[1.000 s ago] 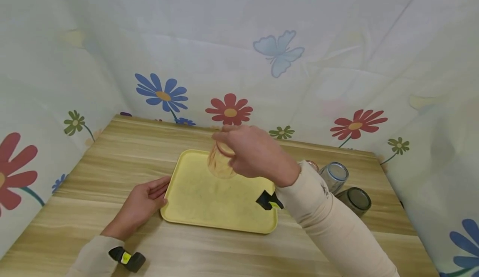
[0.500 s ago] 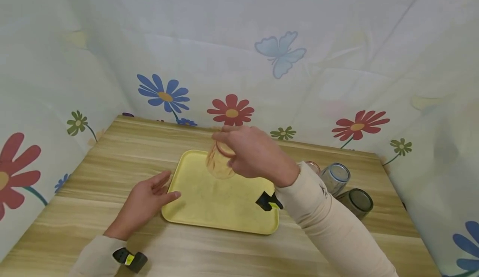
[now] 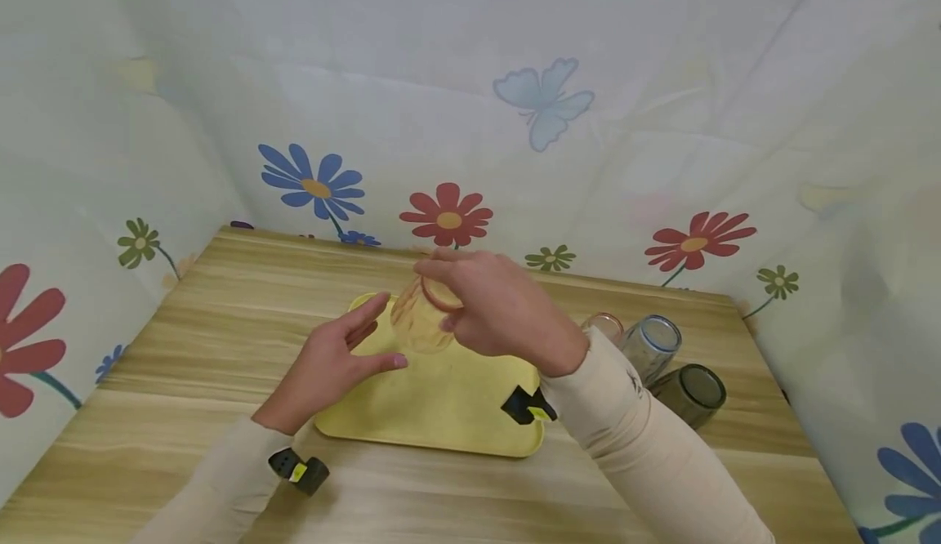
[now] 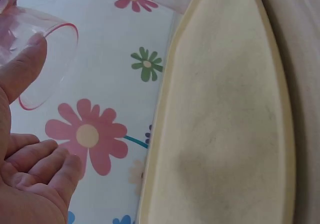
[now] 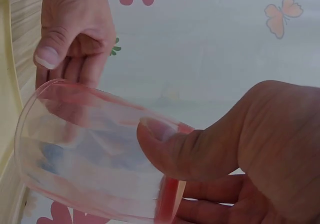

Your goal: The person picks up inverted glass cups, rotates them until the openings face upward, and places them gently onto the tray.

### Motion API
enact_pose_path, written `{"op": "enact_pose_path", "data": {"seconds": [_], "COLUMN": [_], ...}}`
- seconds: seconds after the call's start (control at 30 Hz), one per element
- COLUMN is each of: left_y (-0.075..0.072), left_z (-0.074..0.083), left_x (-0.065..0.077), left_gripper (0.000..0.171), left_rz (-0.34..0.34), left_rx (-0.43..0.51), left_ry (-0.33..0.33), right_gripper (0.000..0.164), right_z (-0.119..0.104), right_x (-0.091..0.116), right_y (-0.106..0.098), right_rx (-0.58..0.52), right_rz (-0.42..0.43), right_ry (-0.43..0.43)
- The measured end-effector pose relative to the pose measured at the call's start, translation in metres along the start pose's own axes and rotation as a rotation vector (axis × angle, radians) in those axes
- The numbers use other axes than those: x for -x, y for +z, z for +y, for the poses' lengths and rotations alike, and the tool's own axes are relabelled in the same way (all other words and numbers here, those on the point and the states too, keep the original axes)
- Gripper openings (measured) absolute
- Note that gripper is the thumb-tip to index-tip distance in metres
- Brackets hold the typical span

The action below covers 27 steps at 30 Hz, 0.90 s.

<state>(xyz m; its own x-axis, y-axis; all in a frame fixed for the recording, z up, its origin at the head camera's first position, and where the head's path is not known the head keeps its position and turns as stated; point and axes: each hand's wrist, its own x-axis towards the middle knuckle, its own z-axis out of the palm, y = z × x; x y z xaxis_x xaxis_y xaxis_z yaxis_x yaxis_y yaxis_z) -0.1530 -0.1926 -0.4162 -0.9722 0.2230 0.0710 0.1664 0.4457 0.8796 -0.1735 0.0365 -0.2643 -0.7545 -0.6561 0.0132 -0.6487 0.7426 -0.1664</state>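
A clear pinkish drinking glass (image 3: 419, 327) hangs over the yellow tray (image 3: 434, 413), its thick red base uppermost and its mouth downward. My right hand (image 3: 507, 307) grips it near that base; in the right wrist view the thumb (image 5: 167, 151) presses on the side and other fingers go behind. My left hand (image 3: 331, 364) hovers above the tray's left part with thumb and fingers spread. It faces the glass, apparently without touching it. The left wrist view shows its thumb (image 4: 25, 66) in front of the glass's rim.
Right of the tray, partly behind my right sleeve, stand a pinkish glass (image 3: 606, 327), a bluish clear glass (image 3: 653, 344) and a dark smoky glass (image 3: 691, 393). The wooden tabletop (image 3: 184, 348) meets a flower-printed cloth (image 3: 367, 103) at the back and sides.
My left hand has let go of the tray's left edge, spread its thumb, and moved right and up toward the glass. My right hand has kept the glass nearly in place, tilting it slightly.
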Motion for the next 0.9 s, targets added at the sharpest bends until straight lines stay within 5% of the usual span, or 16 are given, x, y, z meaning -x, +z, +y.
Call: {"op": "enact_pose_path", "data": {"seconds": [0.9], "left_y": [0.01], "left_z": [0.015], "left_x": [-0.012], "left_gripper": [0.096], "left_rz": [0.025], "left_rx": [0.088], "left_ry": [0.074], "right_gripper": [0.066], "right_z": [0.004], "right_x": [0.013], "right_y": [0.003], "right_rx": [-0.13], "right_rz": [0.071], "right_ry": [0.04]}}
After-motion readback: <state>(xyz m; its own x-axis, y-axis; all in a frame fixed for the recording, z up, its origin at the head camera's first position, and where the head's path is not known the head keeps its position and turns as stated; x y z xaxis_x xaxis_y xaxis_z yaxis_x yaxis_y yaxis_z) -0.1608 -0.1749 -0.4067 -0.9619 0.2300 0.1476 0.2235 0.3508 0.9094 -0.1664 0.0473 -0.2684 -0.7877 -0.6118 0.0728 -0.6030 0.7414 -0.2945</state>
